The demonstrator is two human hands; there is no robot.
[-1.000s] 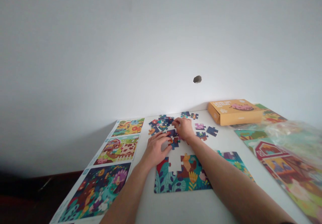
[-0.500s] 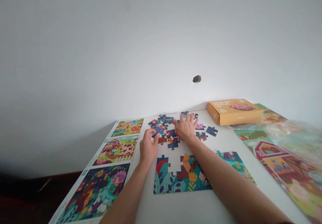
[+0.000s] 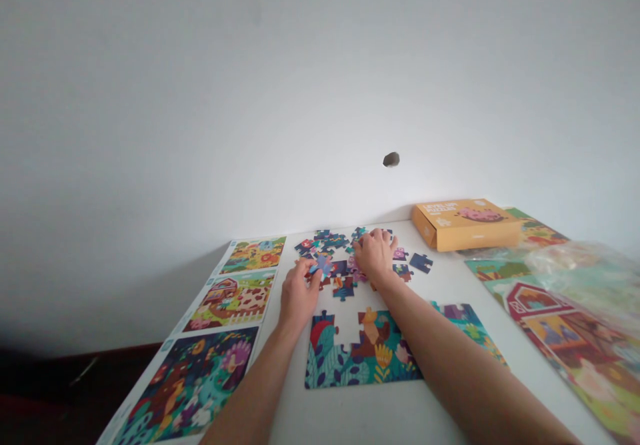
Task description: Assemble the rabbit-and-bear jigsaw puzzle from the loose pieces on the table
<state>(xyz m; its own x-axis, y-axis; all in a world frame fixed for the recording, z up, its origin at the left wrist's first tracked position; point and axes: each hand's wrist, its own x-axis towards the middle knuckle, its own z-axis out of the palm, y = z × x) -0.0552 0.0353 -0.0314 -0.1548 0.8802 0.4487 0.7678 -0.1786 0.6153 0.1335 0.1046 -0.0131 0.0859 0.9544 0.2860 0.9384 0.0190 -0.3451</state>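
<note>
My left hand (image 3: 299, 290) pinches a blue puzzle piece (image 3: 323, 266) between thumb and fingers, at the near left of a spread of loose pieces. Over that spread, my right hand (image 3: 376, 257) has bent fingers, somewhat apart, touching the pieces; its fingertips are partly hidden. Loose puzzle pieces (image 3: 343, 287) lie around and under both hands, some overlapping. Closer to me is a partly joined puzzle (image 3: 345, 368) with plants and animals; its upper edge has a gap, and my right forearm covers part of it.
Picture sheets (image 3: 227, 298) run along the table's left side. A yellow puzzle box (image 3: 467, 225) stands at the back right by the wall. Farm-picture sheets (image 3: 550, 338) and clear plastic wrap (image 3: 575, 265) lie on the right. One dark piece (image 3: 421, 263) sits apart near the box.
My right hand has shifted slightly right, its spread fingers now bent over the pieces. The left hand has moved slightly right and nearer with its piece, which has turned.
</note>
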